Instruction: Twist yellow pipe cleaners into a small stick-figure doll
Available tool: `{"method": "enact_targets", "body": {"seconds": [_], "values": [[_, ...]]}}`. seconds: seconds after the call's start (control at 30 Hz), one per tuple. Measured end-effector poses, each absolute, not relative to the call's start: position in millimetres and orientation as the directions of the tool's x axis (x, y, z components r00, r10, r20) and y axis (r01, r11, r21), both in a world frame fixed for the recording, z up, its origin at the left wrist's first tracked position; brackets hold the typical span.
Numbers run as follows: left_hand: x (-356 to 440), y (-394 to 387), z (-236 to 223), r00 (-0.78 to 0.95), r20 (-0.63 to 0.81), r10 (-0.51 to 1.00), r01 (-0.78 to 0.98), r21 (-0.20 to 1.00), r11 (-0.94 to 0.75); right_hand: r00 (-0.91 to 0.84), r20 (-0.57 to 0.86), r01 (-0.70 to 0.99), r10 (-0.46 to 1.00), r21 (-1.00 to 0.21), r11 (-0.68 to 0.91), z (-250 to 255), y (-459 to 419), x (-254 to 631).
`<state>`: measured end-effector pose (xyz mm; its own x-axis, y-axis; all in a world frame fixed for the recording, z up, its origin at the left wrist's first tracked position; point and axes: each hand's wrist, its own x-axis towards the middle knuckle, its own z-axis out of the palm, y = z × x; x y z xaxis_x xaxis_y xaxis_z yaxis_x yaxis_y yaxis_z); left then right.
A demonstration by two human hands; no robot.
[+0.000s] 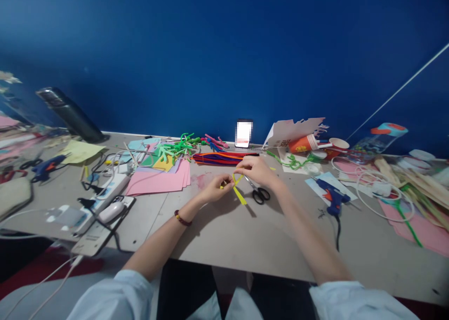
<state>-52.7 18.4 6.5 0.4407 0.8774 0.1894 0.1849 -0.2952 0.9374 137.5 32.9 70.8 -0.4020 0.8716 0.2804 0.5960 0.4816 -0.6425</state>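
Observation:
Both hands meet over the middle of the table around yellow pipe cleaners [241,196], bent into a small loop at the top with the ends hanging down. My left hand [216,188] pinches the bundle from the left, and a short yellow bit shows by its fingers. From above right, my right hand [255,169] closes thumb and fingers on the loop. Black-handled scissors [260,195] lie on the table just below my right hand, their blades partly under it. Behind the hands rests a bundle of red, purple and orange pipe cleaners [220,158].
A phone [243,134] leans against the blue wall. Pink paper [157,181] and green pipe cleaners [178,147] lie left. A power strip [101,200] and another phone [101,236] sit near the front left. On the right are a blue glue gun [333,197] and paper cups [304,144].

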Motion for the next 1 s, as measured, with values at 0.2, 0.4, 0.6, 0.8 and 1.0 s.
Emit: {"method": "enact_targets", "body": {"seconds": [0.2, 0.4, 0.6, 0.8, 1.0], "values": [[-53.0, 18.6, 8.2, 0.313, 0.246, 0.918, 0.213, 0.923, -0.32, -0.387, 0.292, 0.753, 0.875, -0.448, 0.482, 82.1, 20.1, 134.5], [-55.1, 21.5, 1.8, 0.222, 0.27, 0.937, 0.179, 0.933, -0.311, -0.393, 0.194, 0.847, 0.899, -0.303, 0.436, 81.7, 6.0, 113.6], [-59.0, 25.5, 0.3, 0.198, 0.338, 0.92, 0.212, 0.902, -0.377, -0.419, 0.16, 0.823, 0.894, -0.35, 0.448, 73.8, 10.6, 112.7], [-59.7, 25.8, 0.4, 0.239, 0.438, 0.867, 0.344, 0.796, -0.498, -0.365, 0.244, 0.801, 0.898, -0.41, 0.437, 63.3, 20.1, 114.7], [-58.9, 23.9, 2.7, 0.241, 0.507, 0.828, 0.433, 0.707, -0.559, -0.297, 0.274, 0.753, 0.915, -0.522, 0.401, 56.6, 20.3, 108.2]]}}
